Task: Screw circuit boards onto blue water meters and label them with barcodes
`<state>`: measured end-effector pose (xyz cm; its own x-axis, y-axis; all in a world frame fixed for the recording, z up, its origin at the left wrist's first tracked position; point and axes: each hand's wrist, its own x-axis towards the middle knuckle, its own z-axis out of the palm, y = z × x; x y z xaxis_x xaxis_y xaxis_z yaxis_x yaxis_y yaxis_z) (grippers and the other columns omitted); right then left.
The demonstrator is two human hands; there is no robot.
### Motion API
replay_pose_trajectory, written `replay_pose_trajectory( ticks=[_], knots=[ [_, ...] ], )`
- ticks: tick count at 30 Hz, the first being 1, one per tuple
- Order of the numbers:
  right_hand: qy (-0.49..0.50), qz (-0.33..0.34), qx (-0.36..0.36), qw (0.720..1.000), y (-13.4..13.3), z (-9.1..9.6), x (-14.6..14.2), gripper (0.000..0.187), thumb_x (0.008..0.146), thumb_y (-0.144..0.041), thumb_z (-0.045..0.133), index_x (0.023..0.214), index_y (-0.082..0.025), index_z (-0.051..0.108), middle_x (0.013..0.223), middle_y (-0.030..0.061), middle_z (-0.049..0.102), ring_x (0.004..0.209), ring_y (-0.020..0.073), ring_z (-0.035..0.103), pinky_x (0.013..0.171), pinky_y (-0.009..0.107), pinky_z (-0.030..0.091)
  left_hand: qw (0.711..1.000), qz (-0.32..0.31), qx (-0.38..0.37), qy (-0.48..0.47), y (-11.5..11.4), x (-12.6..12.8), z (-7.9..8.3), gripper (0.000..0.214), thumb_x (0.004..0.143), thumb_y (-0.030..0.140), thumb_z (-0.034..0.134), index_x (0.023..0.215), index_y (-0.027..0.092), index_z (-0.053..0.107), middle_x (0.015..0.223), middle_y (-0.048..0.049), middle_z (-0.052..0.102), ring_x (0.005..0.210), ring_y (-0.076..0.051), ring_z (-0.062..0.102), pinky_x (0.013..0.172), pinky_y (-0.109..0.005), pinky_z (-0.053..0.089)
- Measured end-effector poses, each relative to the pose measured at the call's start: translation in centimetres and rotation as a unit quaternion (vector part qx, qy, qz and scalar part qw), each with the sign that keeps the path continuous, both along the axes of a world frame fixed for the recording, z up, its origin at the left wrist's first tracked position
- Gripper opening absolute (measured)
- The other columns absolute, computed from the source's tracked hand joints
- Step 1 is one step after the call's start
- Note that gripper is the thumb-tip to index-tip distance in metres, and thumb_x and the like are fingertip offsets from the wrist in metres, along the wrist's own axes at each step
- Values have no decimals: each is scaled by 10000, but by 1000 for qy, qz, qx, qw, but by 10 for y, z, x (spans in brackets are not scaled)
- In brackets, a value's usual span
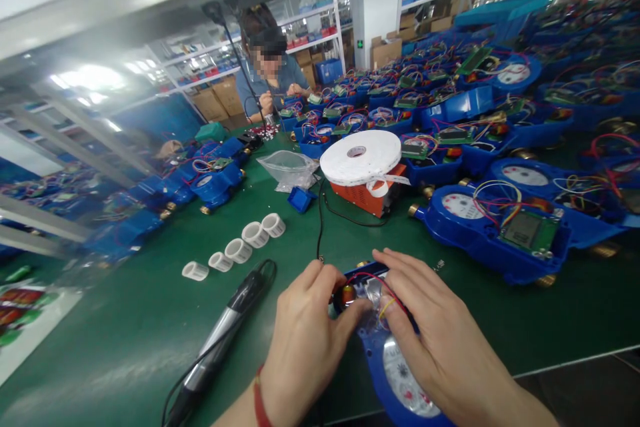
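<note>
A blue water meter (395, 373) with a white dial lies on the green table (125, 333) right in front of me. Its open top shows red, yellow and black wires and a clear plastic piece. My left hand (305, 340) rests on the meter's left side, thumb pressing toward the wires. My right hand (435, 333) lies over the meter's right side, its fingers curled onto the wires and the plastic piece. Both hands are closed on the meter.
An electric screwdriver (225, 327) with a black cable lies at my left. Several white tape rolls (240, 250) stand behind it, and a big white tape reel (361, 157) sits on an orange box. Blue meters (500, 227) crowd the right and far side. A person (270, 73) works opposite.
</note>
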<state>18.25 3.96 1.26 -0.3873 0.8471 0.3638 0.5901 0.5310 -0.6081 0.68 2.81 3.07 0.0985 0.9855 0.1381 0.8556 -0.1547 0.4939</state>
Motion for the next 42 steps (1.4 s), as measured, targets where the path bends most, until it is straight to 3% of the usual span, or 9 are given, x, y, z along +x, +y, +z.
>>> replay_pose_trajectory(
  ticks=[9, 13, 16, 19, 24, 27, 32, 37, 42],
  knots=[
    [-12, 7, -6, 1000, -2, -1, -2, 224, 976, -185, 380, 975, -154, 602, 1263, 160, 595, 1295, 275, 430, 1060, 505, 418, 997, -40, -7, 69, -3, -1, 7, 148, 844, 264, 669, 773, 207, 552, 803, -6, 539, 744, -194, 533, 658, -309, 406],
    [-21, -3, -7, 1000, -1, -1, -2, 243, 980, -187, 374, 988, -149, 613, 1285, 167, 581, 1300, 277, 418, 1061, 517, 417, 993, -14, -81, -88, 9, -13, 9, 195, 856, 383, 651, 930, 221, 571, 951, -20, 584, 892, -200, 568, 800, -352, 459],
    [-21, -4, -14, 1000, -1, -1, -2, 255, 980, -189, 373, 1021, -140, 619, 1311, 173, 564, 1300, 280, 413, 1066, 528, 409, 957, -15, -175, -230, 18, -19, 5, 304, 878, 395, 608, 1108, 222, 510, 1117, -44, 590, 984, -186, 588, 845, -346, 493],
    [-13, 0, -22, 1000, -1, 1, -2, 262, 970, -174, 367, 1051, -133, 613, 1310, 179, 559, 1300, 275, 409, 1070, 529, 404, 930, -39, -246, -269, 20, -20, 4, 305, 874, 411, 602, 1088, 212, 512, 1095, -47, 608, 980, -189, 605, 802, -330, 518],
    [13, 6, -27, 1000, -2, 3, 0, 237, 911, -170, 404, 1010, -118, 613, 1275, 201, 579, 1271, 297, 434, 1044, 545, 418, 995, 4, -86, -49, 11, -14, 11, 232, 796, 349, 704, 859, 210, 529, 842, 4, 605, 775, -183, 580, 690, -327, 463],
    [17, 6, -28, 999, -4, 2, 2, 215, 885, -180, 440, 994, -125, 617, 1290, 199, 575, 1276, 306, 428, 1040, 544, 418, 998, -38, -17, 55, 5, -11, 12, 187, 790, 342, 723, 795, 211, 589, 767, 1, 617, 726, -200, 572, 641, -327, 433],
    [7, 8, -38, 999, -4, 2, 3, 212, 898, -210, 460, 1008, -138, 626, 1319, 187, 562, 1289, 301, 415, 1060, 537, 396, 989, -108, 63, 81, 0, -10, 9, 43, 869, 233, 635, 910, 217, 633, 845, -15, 652, 767, -191, 604, 672, -310, 467],
    [2, 10, -32, 999, -1, 3, 1, 216, 924, -220, 439, 1002, -140, 624, 1320, 190, 565, 1295, 300, 416, 1059, 545, 399, 983, -137, 49, 115, 2, -10, 12, 60, 877, 193, 613, 931, 200, 638, 874, -29, 648, 773, -192, 606, 669, -311, 485],
    [0, 20, -36, 999, -2, 2, -3, 228, 935, -198, 412, 1022, -139, 614, 1332, 174, 560, 1320, 285, 396, 1081, 535, 387, 983, -137, -57, 107, 7, -15, 24, 49, 855, 201, 647, 901, 217, 645, 880, -19, 617, 814, -211, 583, 709, -345, 477]
  ],
)
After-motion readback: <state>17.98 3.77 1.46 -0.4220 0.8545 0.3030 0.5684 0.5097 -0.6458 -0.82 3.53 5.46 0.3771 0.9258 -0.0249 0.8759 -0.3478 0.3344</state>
